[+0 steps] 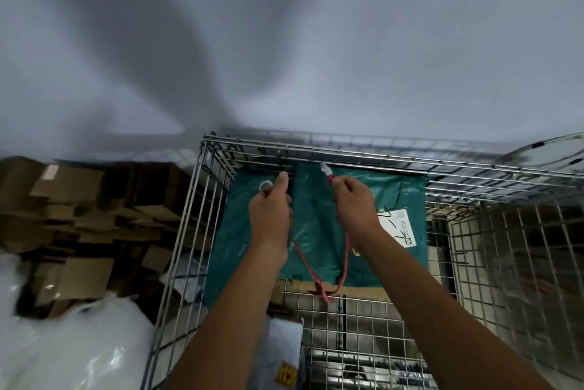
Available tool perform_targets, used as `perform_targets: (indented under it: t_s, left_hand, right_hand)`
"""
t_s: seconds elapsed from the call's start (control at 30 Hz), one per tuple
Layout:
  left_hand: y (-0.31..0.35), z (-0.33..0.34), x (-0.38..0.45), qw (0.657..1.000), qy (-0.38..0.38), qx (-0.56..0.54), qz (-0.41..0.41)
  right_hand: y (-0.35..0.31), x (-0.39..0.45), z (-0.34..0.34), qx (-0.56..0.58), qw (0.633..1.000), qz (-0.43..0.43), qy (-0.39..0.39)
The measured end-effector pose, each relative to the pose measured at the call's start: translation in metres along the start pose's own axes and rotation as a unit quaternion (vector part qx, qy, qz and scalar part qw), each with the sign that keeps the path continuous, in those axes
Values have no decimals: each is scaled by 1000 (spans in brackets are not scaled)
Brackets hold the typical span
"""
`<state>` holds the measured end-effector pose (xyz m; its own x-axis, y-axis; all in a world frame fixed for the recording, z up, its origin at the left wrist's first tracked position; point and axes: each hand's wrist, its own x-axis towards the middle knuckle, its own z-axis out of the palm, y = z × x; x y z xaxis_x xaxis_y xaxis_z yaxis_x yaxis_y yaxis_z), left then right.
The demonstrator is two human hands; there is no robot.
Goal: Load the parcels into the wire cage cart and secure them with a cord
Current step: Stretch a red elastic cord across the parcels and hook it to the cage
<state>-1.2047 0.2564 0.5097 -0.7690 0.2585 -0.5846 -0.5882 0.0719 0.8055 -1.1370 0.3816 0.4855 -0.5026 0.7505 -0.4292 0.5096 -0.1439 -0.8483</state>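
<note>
The head view is looking down into the wire cage cart (316, 149), whose top rail is running across the middle of the picture. A large teal parcel (319, 231) is lying inside it, filling most of the far end, with a white label (398, 227) facing up near its right edge. At least 1 more parcel, a white one (284, 336), is showing lower down at the near side, and a strip of cardboard (363, 290) is sitting at the teal parcel's near edge.

Both arms are reaching over the load. The left hand (271, 209) is curling its fingers around 1 run of the red cord (316, 279), with the thumb pointing toward the far rail; a pale ring-like object beside it is too blurred to name. The right hand (355, 200) is pinching the other run just below its white end piece (325, 168), which is sitting close to the far rail. Whether it is already hooked there is impossible to tell. The cord is hanging from both hands in a loop down to the near mesh panel.

Loading is looking largely done; fastening is in progress, with the cord ends apparently yet to be fixed and pulled tight.

Outside the cart, on the left, brown cardboard boxes (79, 209) and white plastic wrap (79, 342) are piling up.
</note>
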Motion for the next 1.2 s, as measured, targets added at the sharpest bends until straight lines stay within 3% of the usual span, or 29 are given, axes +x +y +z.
perform_targets:
  t_s: [0.2, 0.4, 0.5, 0.63, 0.77, 1.07, 1.2]
  left_hand:
    - [1, 21, 39, 999, -11, 35, -4]
    - [-1, 43, 74, 987, -20, 147, 59]
    - [-1, 48, 80, 982, -65, 158, 83]
    - [4, 49, 93, 952, -151, 247, 101]
    - [-1, 40, 100, 912, -91, 369, 157]
    - [-7, 42, 88, 851, 8, 482, 208]
    - [-8, 44, 91, 856, -5, 473, 206]
  right_hand:
    - [-10, 29, 25, 93, 995, 27, 32]
    - [-20, 51, 47, 191, 975, 109, 19]
    - [-25, 55, 47, 243, 953, 179, -24]
    - [-29, 67, 36, 220, 946, 216, -100]
    - [-24, 68, 35, 206, 950, 209, -108]
    - [-7, 52, 38, 266, 955, 112, -64]
    - [-3, 45, 39, 254, 964, 80, -6]
